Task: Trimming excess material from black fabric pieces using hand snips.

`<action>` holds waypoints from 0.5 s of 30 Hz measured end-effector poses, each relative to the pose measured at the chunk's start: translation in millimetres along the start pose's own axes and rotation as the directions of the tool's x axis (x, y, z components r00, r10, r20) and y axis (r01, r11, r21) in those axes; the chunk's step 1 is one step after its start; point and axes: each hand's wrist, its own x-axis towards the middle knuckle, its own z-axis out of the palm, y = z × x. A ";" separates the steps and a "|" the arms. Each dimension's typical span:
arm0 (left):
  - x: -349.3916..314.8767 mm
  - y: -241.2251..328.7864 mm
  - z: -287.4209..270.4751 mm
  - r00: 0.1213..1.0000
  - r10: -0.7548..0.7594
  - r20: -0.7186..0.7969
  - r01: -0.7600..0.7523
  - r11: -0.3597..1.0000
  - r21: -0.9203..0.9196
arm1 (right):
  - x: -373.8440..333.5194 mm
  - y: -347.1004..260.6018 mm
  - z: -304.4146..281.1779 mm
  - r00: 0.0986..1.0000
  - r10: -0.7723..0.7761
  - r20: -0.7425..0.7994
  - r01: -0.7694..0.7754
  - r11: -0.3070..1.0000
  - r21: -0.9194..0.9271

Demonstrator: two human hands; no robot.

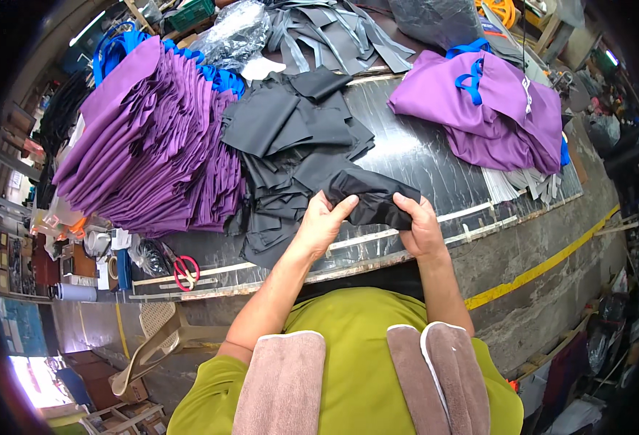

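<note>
Handling thin black fabric piece over dark glossy worktable, left hand pinching one end, right hand other. Apparently straightening step; next move likely calls for even tension.

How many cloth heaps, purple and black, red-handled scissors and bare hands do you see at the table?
Left purple heap, right purple heap: 2
Black heap: 1
Red-handled scissors: 1
Left hand, right hand: 2
Total: 6
</note>
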 end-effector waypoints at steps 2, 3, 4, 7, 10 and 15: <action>0.4 5.1 5.5 0.999 0.027 -0.022 -0.029 0.998 -0.049 | -1.7 0.6 2.3 0.999 0.026 0.022 -0.027 0.998 0.049; -0.6 8.7 8.2 1.000 -0.022 -0.020 0.020 0.993 -0.117 | -2.0 1.8 4.6 0.999 0.044 0.007 -0.044 0.995 0.094; -1.3 12.9 10.0 0.997 -0.070 -0.017 0.065 0.981 -0.184 | -1.8 2.8 6.4 0.998 0.063 -0.004 -0.062 0.988 0.139; -1.6 4.2 5.8 0.999 0.050 0.016 -0.051 0.997 0.059 | -8.4 5.0 5.9 0.994 0.051 0.098 -0.050 0.999 -0.005; -1.1 3.4 8.9 0.998 0.050 -0.033 -0.052 0.997 -0.060 | -9.5 4.2 24.9 0.995 0.032 0.095 -0.015 0.986 -0.167; 0.1 -2.0 10.5 0.997 0.025 -0.074 -0.033 0.994 -0.109 | -7.5 16.0 9.5 0.994 0.054 0.099 -0.046 0.996 -0.081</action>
